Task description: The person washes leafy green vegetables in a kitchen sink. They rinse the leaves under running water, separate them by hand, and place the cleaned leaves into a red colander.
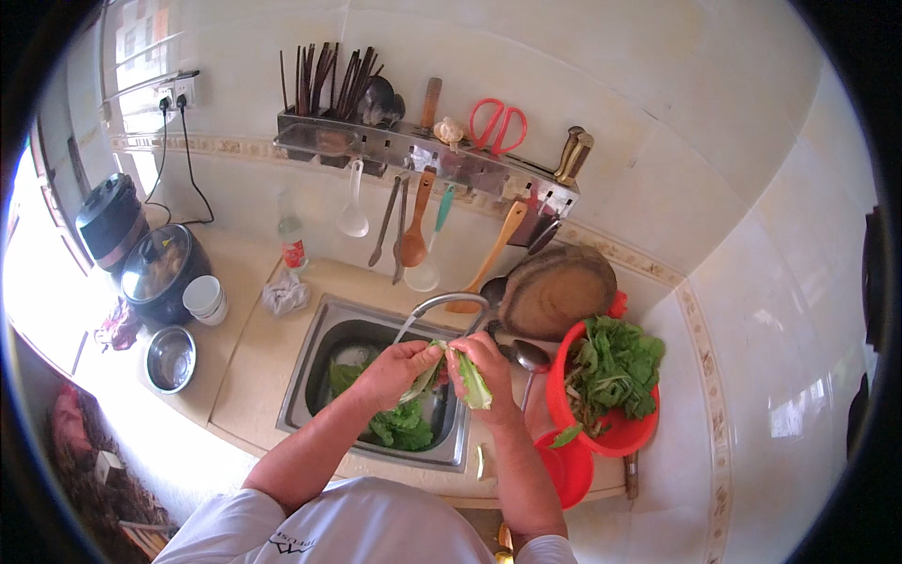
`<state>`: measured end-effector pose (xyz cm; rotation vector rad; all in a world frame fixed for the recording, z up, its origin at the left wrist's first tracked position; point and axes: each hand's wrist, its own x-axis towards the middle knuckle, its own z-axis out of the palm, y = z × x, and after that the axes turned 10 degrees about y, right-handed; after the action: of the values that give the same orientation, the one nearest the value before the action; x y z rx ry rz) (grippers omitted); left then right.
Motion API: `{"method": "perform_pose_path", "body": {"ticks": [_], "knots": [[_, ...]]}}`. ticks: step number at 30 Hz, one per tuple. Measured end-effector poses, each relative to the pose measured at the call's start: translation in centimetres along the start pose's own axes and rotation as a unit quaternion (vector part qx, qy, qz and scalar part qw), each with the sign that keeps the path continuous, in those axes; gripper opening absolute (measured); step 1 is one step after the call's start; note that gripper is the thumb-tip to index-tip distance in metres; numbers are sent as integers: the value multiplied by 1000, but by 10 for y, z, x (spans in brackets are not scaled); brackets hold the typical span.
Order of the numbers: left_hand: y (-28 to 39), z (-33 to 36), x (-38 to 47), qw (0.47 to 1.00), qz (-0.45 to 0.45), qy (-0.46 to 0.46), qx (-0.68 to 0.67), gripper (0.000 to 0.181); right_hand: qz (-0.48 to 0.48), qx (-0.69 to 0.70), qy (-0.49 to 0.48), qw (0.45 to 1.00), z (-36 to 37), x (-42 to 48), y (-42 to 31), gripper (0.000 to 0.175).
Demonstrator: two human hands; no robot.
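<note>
Above the right part of a steel sink [303, 388], my left hand [398, 370] grips leafy green stalks [423, 384]. Close beside it, my right hand [486, 374] holds a pale green leaf piece [473, 381]. The fingertips of both hands nearly meet. Water runs from the curved faucet [451, 297] into the sink, just behind my left hand. Green leaves [402, 426] lie in the basin below my hands. To the right, a red plastic basin [624, 440] holds a heap of leafy greens [616, 366]. A small pale stalk piece [480, 462] rests on the counter near my right forearm.
A round wooden chopping board [560, 292] leans on the wall behind the red basin, with a ladle [530, 356] nearby. Another red container [567, 472] sits below. At left are a lidded pot [165, 271], white bowls [204, 299] and a metal bowl [170, 359]. Utensils hang from a wall rack [423, 151].
</note>
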<state>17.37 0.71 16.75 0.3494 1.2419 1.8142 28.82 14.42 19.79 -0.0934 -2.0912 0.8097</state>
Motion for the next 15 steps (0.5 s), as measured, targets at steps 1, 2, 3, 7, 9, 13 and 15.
{"method": "perform_pose_path", "body": {"ticks": [1,2,3,7,9,13,15], "knots": [[-3,-4,3,1000,-14,-3,-1,21,12,-2,-9,1000,0,-1,0,20],[-8,-8,7,1000,-13,-5,-19,21,1,-10,-8,1000,2,-2,1,20],[-15,-12,10,999,-12,-6,-36,21,-9,-18,-7,1000,5,-4,4,21],[-30,-11,12,990,-16,19,-135,19,-31,-90,-25,995,10,-5,-3,18],[-36,-10,15,983,-21,59,-175,18,-63,-134,-40,988,18,-9,-8,16],[-35,-6,12,972,-6,116,-202,17,-81,-173,-56,980,27,-21,-14,26],[-37,-4,16,969,10,148,-197,17,-90,-167,-86,978,31,-31,-13,24]]}}
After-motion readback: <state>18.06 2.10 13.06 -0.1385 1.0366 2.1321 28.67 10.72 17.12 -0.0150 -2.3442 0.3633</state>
